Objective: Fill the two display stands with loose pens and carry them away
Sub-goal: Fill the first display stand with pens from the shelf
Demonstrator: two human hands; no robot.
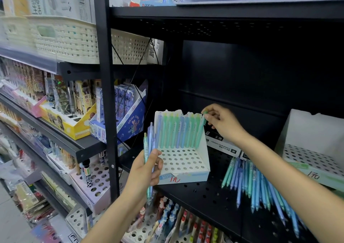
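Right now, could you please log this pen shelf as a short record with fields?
left hand: grips a few spare pens
right hand: pinches a green pen at the back row's right end
near stand: back row filled, front holes bare
far stand: no pens visible
loose pens: piled on the black shelf between the stands

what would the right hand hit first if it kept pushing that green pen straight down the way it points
Probably the perforated base of the near display stand: the right hand pinches a green pen at the back row's right end, angled down toward a hole there. Depth is hard to judge.
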